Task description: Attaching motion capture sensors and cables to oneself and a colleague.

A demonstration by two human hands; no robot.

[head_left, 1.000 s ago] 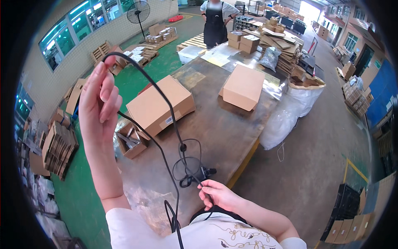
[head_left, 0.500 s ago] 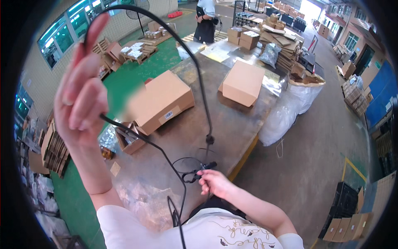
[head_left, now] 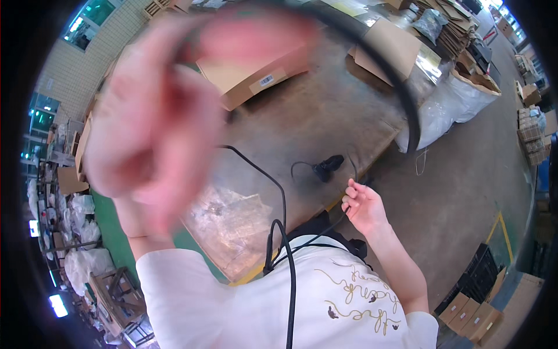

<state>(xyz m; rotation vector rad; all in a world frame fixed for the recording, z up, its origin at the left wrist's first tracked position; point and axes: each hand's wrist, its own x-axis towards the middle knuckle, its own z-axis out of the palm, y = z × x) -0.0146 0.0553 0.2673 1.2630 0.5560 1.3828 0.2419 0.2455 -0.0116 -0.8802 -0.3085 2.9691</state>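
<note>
Black cable (head_left: 401, 99) arcing overhead, looping from blurred left hand (head_left: 157, 122) raised close to the camera, fingers seemingly curled round it. Running down past the wooden table (head_left: 302, 122) edge to right hand (head_left: 363, 203), fingers loosely open, touching the cord beside the black plug (head_left: 327, 167).

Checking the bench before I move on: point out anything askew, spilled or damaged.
Nothing looks damaged or spilled. The black cable arcs loosely over the table between the blurred left hand and right hand; crumpled clear plastic lies at the table's near edge.
</note>
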